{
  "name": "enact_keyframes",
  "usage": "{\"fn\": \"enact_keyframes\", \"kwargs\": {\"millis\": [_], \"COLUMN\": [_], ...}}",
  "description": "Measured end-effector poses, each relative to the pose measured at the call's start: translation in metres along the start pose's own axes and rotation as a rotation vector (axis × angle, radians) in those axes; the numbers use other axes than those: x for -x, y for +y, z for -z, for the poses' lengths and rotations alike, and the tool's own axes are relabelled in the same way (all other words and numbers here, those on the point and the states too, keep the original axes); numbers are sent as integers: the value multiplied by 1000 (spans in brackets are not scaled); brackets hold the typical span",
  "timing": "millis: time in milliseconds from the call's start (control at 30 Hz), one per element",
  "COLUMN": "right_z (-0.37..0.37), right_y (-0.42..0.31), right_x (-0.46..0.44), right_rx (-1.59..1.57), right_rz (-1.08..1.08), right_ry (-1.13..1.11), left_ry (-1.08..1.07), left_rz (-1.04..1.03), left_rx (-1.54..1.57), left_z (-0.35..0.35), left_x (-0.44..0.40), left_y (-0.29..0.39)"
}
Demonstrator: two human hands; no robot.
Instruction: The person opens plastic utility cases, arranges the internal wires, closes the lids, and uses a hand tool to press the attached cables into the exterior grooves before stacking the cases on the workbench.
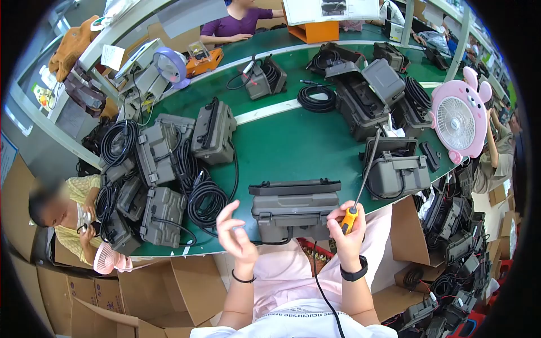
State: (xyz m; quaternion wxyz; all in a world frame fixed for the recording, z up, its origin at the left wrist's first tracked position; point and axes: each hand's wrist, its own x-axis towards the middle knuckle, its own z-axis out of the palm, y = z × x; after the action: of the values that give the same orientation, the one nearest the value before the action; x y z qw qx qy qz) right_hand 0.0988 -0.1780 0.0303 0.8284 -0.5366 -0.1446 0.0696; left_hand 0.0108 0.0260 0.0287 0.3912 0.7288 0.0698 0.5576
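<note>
A dark grey plastic box (294, 209) with latches and a carry handle stands closed at the table's near edge, directly in front of me. My right hand (347, 231) is wrapped round the yellow and black handle of a screwdriver (350, 218), at the box's right side. The long shaft points up and away from me. My left hand (236, 235) is raised just left of the box, its fingers apart and nothing in them. A black cable (320, 281) hangs down over my lap. Another grey box (397, 172) stands open to the right.
Several grey boxes (163, 149) and coiled black cables (205, 205) crowd the left of the green table (282, 149). More boxes (360, 98) stand far right, near a pink fan (455, 121). Cardboard cartons (152, 293) lie below. Co-workers (242, 25) sit across and at left.
</note>
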Motion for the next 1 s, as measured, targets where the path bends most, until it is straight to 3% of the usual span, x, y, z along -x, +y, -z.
{"fn": "enact_keyframes", "kwargs": {"millis": [200, 367, 667, 867, 1000], "right_z": [-1, -2, -7, -6, -7], "right_y": [-1, -3, -4, -1, -2], "right_x": [-1, -2, -28, -35, -36], "right_rx": [10, 21, 36, 22, 24], "right_rz": [14, -13, 1, 5, 18], "right_ry": [-10, -4, -11, -38, -55], "left_ry": [-230, -791, -846, -805, -925], "left_rz": [-145, -105, -157, -94, 98], "left_rx": [-98, -453, -585, -330, -104], "left_z": [-17, -49, -65, -61, -46], "left_x": [-78, -80, -91, -100, -107], "left_y": [45, 40, 23, 26, 11]}}
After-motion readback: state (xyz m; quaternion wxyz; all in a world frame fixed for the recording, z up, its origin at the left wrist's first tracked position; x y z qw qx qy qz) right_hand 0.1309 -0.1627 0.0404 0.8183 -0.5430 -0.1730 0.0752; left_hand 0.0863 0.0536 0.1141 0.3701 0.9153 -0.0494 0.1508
